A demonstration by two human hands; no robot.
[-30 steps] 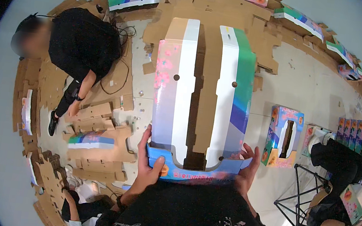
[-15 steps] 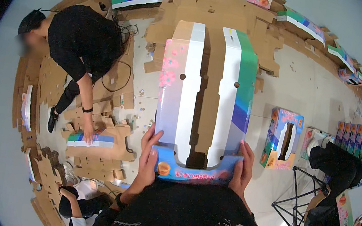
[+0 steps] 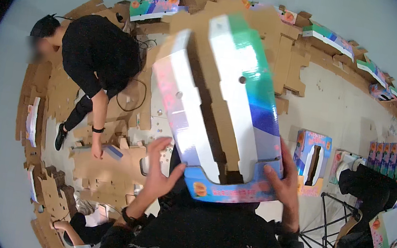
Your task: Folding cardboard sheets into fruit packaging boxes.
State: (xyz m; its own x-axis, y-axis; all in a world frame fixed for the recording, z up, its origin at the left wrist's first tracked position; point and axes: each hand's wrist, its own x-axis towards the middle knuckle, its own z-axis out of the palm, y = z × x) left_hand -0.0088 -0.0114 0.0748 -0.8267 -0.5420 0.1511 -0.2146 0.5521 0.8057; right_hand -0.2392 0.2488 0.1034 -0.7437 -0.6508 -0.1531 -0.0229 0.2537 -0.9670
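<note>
In front of me is a colourful cardboard box [image 3: 267, 95], printed green, blue and pink, with white inner flaps and a long open slot down its middle. It is tilted, its far end leaning to the left. My right hand [image 3: 287, 183] holds it by the near right corner, thumb on the blue front panel and fingers along the side. My left hand [image 3: 158, 171] is by the near left corner with its fingers spread apart. The left thumb is at the box's edge; whether it touches is hard to tell.
At left, a co-worker in black [image 3: 99, 56] bends over flat brown cardboard [image 3: 102, 171]. Another printed box [image 3: 311, 159] stands on the floor at right. Beyond it are a black folding stool frame [image 3: 328, 226], a seated person [image 3: 370, 187] and a row of boxes [image 3: 390, 152].
The box has turned anticlockwise, its far end swinging left. My left hand has loosened from its side and spread its fingers, while my right hand has kept its hold.
</note>
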